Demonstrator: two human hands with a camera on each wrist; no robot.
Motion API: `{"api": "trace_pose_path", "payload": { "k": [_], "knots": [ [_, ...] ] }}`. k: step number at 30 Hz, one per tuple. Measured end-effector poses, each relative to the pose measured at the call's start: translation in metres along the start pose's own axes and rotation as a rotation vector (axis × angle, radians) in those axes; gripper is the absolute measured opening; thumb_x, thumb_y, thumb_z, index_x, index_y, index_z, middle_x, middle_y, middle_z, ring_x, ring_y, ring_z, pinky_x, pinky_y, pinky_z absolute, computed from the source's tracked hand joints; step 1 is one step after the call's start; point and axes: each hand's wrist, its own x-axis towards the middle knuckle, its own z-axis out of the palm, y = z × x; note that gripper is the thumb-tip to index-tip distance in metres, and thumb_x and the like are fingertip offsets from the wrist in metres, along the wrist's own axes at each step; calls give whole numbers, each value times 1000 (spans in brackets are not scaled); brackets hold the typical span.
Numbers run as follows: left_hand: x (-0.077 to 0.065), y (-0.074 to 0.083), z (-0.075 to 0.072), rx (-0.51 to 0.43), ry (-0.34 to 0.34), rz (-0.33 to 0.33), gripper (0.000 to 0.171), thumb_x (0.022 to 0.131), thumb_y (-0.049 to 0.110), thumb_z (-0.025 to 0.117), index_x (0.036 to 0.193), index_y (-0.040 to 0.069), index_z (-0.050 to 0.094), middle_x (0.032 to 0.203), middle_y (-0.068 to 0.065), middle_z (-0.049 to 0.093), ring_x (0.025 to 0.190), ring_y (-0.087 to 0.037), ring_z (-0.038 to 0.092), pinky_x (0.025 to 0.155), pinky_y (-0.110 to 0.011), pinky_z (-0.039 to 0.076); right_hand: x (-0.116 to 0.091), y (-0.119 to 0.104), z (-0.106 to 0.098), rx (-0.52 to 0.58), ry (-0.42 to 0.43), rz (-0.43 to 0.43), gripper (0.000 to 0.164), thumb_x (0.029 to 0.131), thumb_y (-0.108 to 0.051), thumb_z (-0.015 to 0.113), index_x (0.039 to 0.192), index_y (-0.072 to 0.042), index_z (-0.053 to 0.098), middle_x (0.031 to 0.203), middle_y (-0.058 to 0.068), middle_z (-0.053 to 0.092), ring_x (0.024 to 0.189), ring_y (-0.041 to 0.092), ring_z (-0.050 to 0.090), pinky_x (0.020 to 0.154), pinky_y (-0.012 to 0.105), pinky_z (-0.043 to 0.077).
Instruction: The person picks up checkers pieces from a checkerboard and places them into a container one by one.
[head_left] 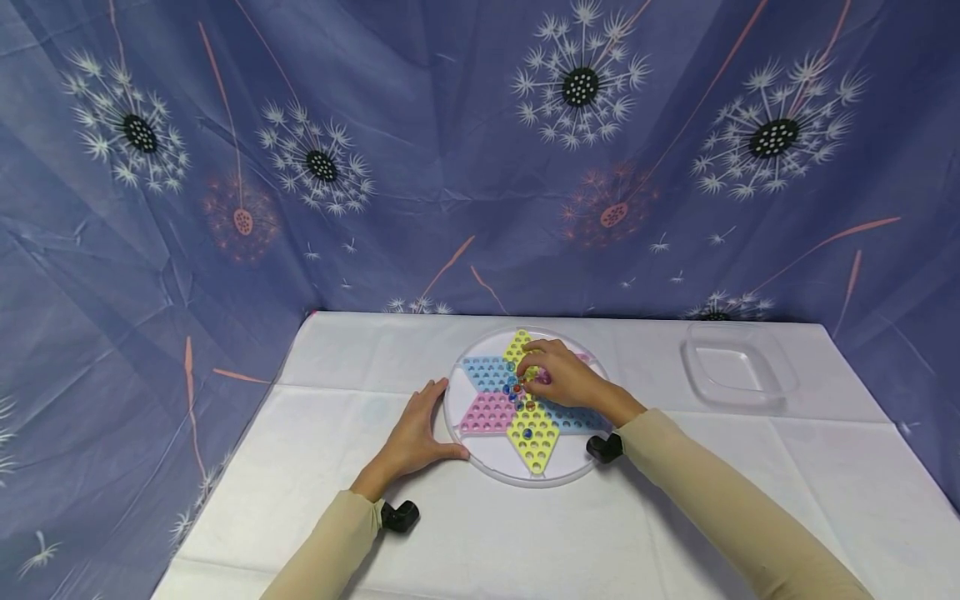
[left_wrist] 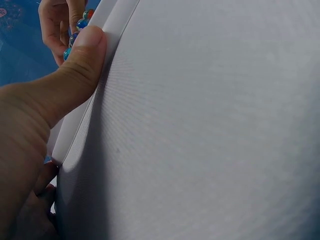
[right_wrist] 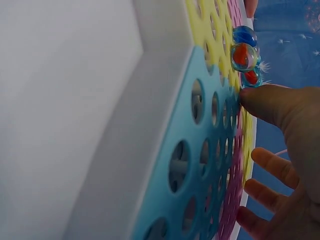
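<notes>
A round Chinese checkers board (head_left: pixel 480 457) with a yellow, blue and pink star lies on the table. My left hand (head_left: pixel 416 437) steadies its left rim, thumb and fingers spread apart along the edge. In the left wrist view the thumb (left_wrist: pixel 82 67) rests against the rim. Above the star's middle is my right hand (head_left: pixel 562 375), fingers bent down. Its thumb (right_wrist: pixel 270 102) meets the board beside several glass marbles (right_wrist: pixel 244 56); whether a marble sits between thumb and index finger is hidden. Another blue marble (head_left: pixel 528 433) sits in the near yellow point.
A clear plastic container (head_left: pixel 701 383) stands on the right of the white-covered table (head_left: pixel 360 358). Behind the table hangs a blue cloth (head_left: pixel 450 167) printed with dandelions. Black wrist cameras (head_left: pixel 401 517) sit at both sleeves.
</notes>
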Motion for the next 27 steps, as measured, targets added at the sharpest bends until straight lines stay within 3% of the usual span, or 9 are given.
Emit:
{"api": "trace_pose_path", "payload": {
  "k": [13,27],
  "knots": [
    [-1,0,1,-7,7,-4,127,64,45,98,163,8,27,166,-24,24,155,-40,17,128,-53,15,1,-1,-2,-5,8,-24,11,93,-19,76,104,-16,76,146,22,53,136,45,44,116,62,35],
    [-3,2,2,3,18,3,127,63,44,98,162,6,28,166,-23,26,155,-41,18,128,-54,16,1,1,-15,35,109,-115,11,90,-10,78,101,-10,75,137,28,58,132,46,50,113,68,35]
  ]
}}
